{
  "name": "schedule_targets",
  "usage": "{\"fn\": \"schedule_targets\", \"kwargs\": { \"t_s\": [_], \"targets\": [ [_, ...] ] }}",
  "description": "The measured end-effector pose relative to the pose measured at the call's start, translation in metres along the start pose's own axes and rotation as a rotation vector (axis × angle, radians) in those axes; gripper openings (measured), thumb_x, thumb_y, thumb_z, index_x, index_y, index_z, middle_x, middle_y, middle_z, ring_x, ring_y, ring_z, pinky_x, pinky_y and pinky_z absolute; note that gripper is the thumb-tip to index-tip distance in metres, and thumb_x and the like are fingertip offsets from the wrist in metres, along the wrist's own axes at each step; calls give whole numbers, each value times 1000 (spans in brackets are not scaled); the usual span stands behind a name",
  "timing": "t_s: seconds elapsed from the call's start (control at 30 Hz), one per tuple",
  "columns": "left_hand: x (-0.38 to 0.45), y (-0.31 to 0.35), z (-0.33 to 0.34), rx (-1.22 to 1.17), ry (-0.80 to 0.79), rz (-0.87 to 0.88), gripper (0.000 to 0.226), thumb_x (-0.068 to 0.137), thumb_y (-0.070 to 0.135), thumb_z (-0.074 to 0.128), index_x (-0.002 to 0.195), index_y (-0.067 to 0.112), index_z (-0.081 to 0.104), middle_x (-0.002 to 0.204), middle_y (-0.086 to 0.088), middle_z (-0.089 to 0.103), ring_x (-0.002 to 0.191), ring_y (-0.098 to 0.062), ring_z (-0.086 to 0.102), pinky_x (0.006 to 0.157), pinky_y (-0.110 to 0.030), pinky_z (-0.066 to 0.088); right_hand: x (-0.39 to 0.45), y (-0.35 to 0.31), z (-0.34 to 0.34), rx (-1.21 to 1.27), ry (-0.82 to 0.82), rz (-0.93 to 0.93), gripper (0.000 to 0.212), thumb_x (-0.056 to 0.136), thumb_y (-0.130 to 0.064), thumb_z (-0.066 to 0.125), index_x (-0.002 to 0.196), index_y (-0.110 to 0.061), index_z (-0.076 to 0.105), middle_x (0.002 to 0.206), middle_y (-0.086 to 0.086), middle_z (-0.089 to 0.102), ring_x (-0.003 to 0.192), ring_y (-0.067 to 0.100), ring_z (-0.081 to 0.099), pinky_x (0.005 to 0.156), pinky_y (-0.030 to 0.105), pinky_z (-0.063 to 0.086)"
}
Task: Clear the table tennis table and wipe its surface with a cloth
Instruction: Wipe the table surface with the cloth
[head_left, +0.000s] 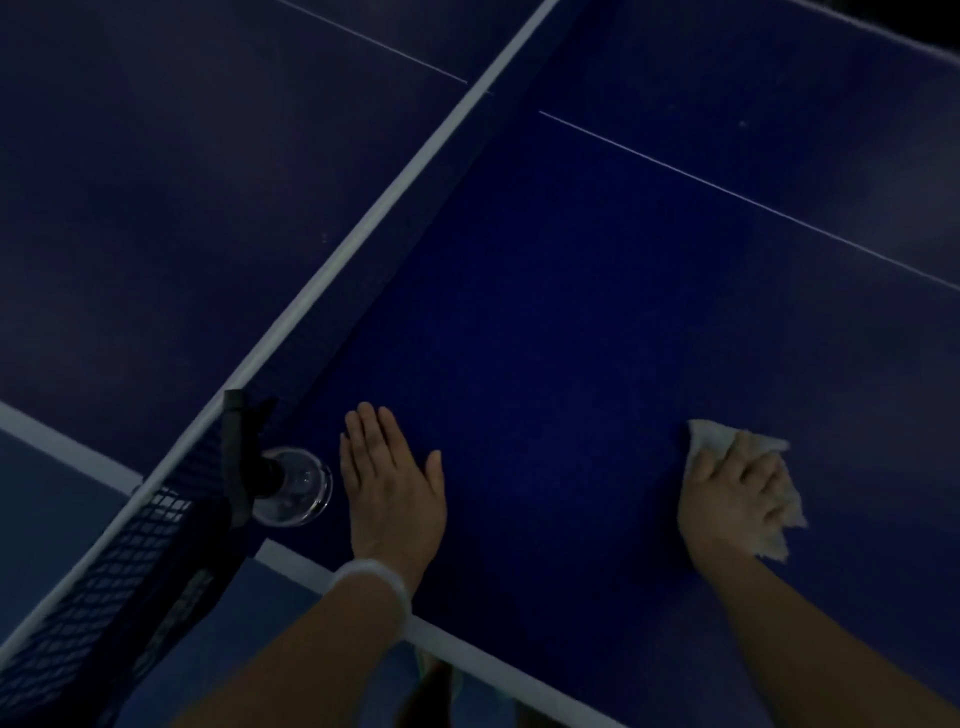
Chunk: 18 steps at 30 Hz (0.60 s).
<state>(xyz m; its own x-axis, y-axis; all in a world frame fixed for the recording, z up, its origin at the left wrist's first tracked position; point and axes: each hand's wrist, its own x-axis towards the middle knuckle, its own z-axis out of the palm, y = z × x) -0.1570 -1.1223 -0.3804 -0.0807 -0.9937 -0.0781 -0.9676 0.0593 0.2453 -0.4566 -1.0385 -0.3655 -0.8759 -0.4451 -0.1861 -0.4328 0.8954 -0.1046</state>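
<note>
The table (571, 312) looks cleared on this half, so wiping is in hand. The net (363, 228) crosses left. The left hand (392, 486) rests flat, fingers together. The right hand (735, 491) presses the cloth (714, 434), fingers curled over it; next, sweep across.
</note>
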Motion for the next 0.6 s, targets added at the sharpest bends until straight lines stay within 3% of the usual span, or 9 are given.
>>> {"fn": "schedule_targets", "kwargs": {
  "t_s": [0.07,0.13,0.23,0.33,0.4,0.43,0.53,0.6],
  "targets": [
    [0,0,0,13,5,5,73,98,46,21,150,-6,14,158,-26,10,148,-36,8,121,-48,7,-34,-24,12,-58,50,-111,58,106,-38,21,156,-11,10,160,25,12,148,39,11,117,61,12],
    [0,-2,0,16,1,-1,74,98,47,21,150,-5,12,158,-25,9,148,-35,7,121,-47,6,-80,-47,27,-123,61,-391,59,104,-36,24,154,-6,20,157,28,21,145,42,21,116,61,17],
    [0,-4,0,-2,3,6,74,99,49,19,151,-3,11,159,-23,7,148,-34,6,121,-46,5,-133,-56,44,-149,3,-882,64,100,-44,24,157,-16,16,161,19,14,149,34,14,119,56,13],
    [1,-5,0,-31,1,9,72,102,48,21,152,-2,9,160,-22,4,148,-32,2,121,-45,3,-122,-29,38,-242,-81,-1092,63,101,-46,19,158,-22,6,164,12,4,151,28,5,120,56,6],
    [1,-6,-1,-49,-14,5,76,98,50,22,152,0,6,160,-19,0,149,-30,-2,121,-44,1,-95,5,31,-338,-102,-986,63,98,-42,-5,157,-21,-3,163,13,-13,151,32,-9,119,56,-9],
    [1,-6,-1,-58,-18,7,77,97,52,22,153,1,5,161,-18,-1,149,-29,-3,121,-44,-1,-81,20,27,-331,-104,-810,66,95,-40,-14,157,-20,-4,162,15,-15,150,34,-12,119,56,-9],
    [1,-5,-2,-75,-34,7,80,96,54,21,153,2,3,161,-18,-3,149,-28,-5,121,-44,-2,-66,43,11,-95,-3,-333,66,95,-50,-3,156,-23,1,163,16,3,151,30,-1,121,53,0],
    [1,-2,-6,-82,-48,3,82,95,55,23,152,0,5,160,-21,-2,149,-31,-5,121,-47,-2,-81,36,7,-70,-17,-306,70,93,-52,0,156,-22,4,162,18,8,151,30,4,121,54,0]
  ]
}}
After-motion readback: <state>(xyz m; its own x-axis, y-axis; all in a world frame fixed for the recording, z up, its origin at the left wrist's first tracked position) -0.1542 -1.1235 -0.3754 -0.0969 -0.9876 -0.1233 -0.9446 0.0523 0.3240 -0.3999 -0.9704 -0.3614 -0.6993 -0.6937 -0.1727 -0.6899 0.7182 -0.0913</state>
